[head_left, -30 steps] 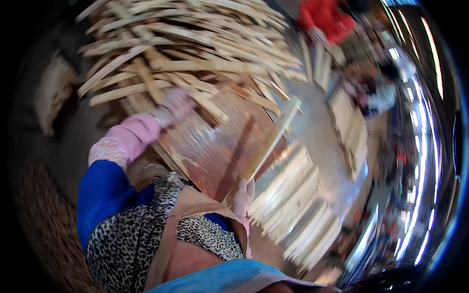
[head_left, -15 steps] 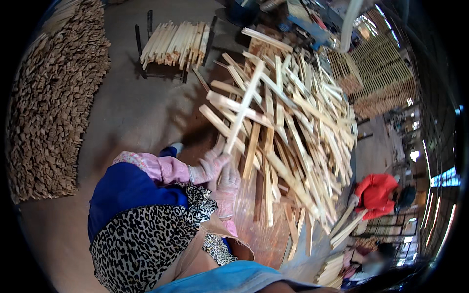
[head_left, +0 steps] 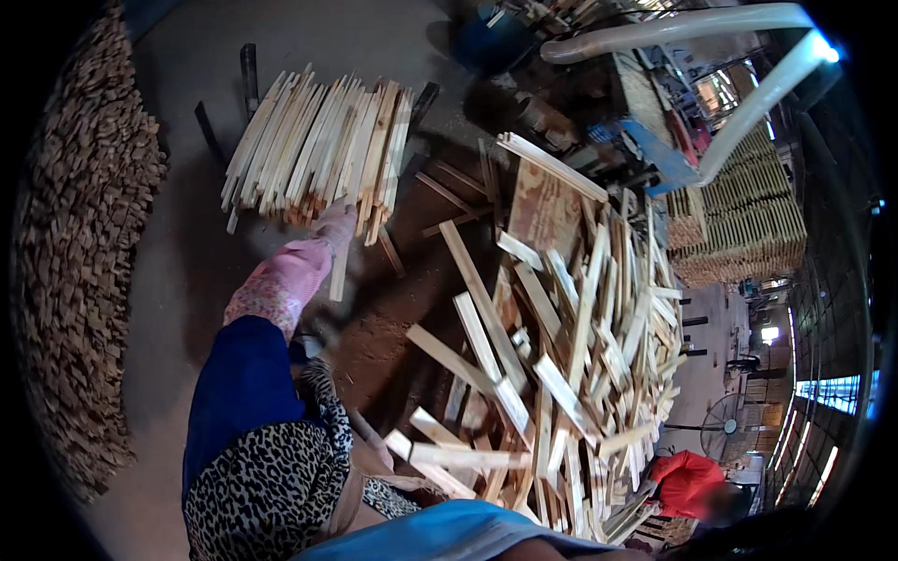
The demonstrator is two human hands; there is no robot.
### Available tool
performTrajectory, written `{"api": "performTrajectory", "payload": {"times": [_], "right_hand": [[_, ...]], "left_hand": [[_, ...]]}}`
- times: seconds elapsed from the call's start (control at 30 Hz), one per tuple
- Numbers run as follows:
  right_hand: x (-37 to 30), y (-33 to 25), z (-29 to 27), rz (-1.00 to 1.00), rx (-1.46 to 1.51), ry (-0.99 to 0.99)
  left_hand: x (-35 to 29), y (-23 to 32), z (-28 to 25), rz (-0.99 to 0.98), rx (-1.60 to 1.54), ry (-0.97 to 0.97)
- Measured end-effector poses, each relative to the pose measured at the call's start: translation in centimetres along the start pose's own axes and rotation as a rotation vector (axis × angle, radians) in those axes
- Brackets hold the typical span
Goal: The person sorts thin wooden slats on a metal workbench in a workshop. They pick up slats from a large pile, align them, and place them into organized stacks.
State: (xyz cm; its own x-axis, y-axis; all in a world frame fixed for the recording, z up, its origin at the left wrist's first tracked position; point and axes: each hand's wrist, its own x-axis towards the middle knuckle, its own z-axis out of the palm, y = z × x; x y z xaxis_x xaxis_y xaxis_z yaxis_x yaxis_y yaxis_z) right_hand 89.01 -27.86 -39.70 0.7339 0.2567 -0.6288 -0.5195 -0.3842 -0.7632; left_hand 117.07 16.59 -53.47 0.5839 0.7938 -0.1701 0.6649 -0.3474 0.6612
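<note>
My left hand [head_left: 335, 224], in a pale pink glove, reaches out to the near ends of a stack of wooden strips [head_left: 309, 145] lying side by side on a low dark-legged rack. Its fingers are closed on a wooden strip [head_left: 340, 273], whose near end sticks out below the hand; the rest merges with the stack. Low in the view, a bit of my right hand [head_left: 374, 445] shows in pink beside the left edge of a jumbled wood pile [head_left: 571, 374]. Its fingers are too hidden to tell whether they hold anything.
A tall mass of stacked short wood pieces [head_left: 89, 280] stands along the left. Loose strips [head_left: 449, 192] lie on the floor between rack and pile. Beyond are a blue barrel [head_left: 491, 42], a pale hose [head_left: 673, 33] and stacked slats [head_left: 739, 224]. A person in red [head_left: 687, 481] bends at the right.
My left hand has left the wood pile and stretched forward to the rack with a strip. The right hand has dropped low, mostly out of sight. The view has shifted toward the rack.
</note>
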Motion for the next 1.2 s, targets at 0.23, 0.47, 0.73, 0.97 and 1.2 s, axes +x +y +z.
{"api": "performTrajectory", "payload": {"times": [0.23, 0.47, 0.73, 0.97, 1.2], "right_hand": [[5.3, -4.1, 5.0, 0.204, 0.19, 0.09], [5.2, -6.2, 9.8, 0.226, 0.411, 0.13], [2.8, -17.2, 6.7, 0.234, -0.407, 0.196], [-2.3, -10.9, 5.9, -0.007, -0.045, 0.629], [-13.1, -7.5, -4.1, -0.173, 1.056, 0.22]], "left_hand": [[14.8, 3.6, 7.3, -0.09, 0.055, 0.07], [19.3, 6.5, 11.8, 0.242, 0.363, -0.182], [19.2, 5.3, 8.8, 0.781, 0.396, 0.013], [-4.5, -4.5, -0.9, 0.817, 0.394, -0.721], [-24.7, 2.4, -2.1, 0.14, -0.329, -1.494]]}}
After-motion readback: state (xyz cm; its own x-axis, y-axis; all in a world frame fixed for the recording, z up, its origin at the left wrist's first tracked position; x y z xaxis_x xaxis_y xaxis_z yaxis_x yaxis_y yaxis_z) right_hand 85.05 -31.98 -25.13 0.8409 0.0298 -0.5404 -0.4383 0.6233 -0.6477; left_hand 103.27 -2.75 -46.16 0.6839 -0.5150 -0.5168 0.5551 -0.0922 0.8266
